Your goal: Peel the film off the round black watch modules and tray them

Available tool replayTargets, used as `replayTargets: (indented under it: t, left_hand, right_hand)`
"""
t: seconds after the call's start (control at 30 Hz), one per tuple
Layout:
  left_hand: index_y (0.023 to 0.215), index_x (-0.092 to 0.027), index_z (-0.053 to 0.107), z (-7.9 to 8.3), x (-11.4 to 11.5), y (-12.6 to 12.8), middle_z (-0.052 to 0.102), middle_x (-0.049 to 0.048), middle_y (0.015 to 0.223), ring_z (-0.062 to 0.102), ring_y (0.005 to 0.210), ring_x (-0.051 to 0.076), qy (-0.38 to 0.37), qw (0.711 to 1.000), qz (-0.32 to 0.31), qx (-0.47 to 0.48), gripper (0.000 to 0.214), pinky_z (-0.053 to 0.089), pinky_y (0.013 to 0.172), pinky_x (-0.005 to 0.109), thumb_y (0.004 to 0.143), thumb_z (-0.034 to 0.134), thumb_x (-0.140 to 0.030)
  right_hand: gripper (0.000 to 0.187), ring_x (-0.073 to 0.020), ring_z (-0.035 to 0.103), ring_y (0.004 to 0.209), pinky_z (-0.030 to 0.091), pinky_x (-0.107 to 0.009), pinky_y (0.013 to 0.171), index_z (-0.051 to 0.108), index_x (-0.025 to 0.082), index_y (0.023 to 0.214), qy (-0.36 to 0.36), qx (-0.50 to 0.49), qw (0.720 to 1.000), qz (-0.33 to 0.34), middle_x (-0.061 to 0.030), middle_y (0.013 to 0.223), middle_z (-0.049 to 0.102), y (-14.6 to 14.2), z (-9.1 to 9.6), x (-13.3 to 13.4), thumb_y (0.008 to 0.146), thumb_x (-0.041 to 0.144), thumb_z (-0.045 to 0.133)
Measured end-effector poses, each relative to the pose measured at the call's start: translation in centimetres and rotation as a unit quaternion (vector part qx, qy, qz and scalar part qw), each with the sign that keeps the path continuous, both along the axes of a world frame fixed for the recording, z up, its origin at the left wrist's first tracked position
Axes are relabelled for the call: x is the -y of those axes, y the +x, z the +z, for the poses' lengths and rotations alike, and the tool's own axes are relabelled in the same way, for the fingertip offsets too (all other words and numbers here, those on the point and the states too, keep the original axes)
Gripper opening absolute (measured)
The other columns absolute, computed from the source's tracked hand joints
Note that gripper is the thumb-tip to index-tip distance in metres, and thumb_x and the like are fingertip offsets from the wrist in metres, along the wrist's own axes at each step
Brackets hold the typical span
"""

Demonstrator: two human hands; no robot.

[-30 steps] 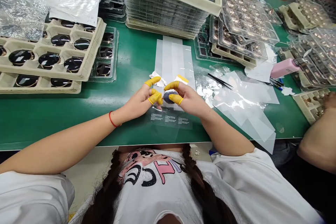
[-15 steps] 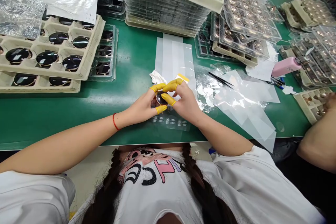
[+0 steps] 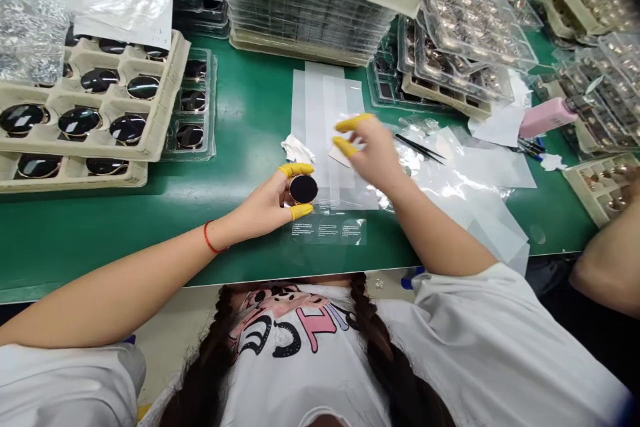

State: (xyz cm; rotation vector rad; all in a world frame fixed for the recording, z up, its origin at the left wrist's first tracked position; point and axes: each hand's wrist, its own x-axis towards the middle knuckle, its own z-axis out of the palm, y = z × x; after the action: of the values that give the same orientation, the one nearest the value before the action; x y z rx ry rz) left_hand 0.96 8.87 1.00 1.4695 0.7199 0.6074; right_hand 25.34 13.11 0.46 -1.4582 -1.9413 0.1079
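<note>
My left hand grips a round black disc with a thin gold rim by its edge, between fingers and thumb in yellow finger cots. The disc's dark face is turned up. To the right of it, my right hand hovers over the white strips, its yellow-capped fingers and thumb apart. No object shows between them. A crumpled white cloth lies just beyond the left fingertips. Below the hands, a clear sheet with small white print rests on the green table.
Cream trays of black discs stand at left, and a tall stack of trays at the back. Black tweezers, loose clear film and a pink bottle lie to the right. A co-worker's arm reaches in at far right.
My right hand has come off the disc and moved right and up, its fingers parting. My left hand keeps the disc, whose black face is now fully uncovered.
</note>
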Motion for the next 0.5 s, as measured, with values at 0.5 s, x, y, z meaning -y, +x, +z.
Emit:
replayTargets:
  t: [0.5]
  left_hand:
    - [0.122,-0.02,0.045,0.5,-0.6,-0.5,0.062,-0.0024,0.079,0.06,0.065,0.011,0.013,0.998,0.051,-0.034,0.055,0.048,0.056,0.022,0.074,0.072,-0.023]
  right_hand:
    - [0.014,-0.0175,0.053,0.092,0.044,-0.035,0.08,0.068,0.028,0.096,0.085,0.01,0.963,0.256,-0.0029,0.09,0.063,-6.1,1.6,5.0,0.094,0.03,0.054]
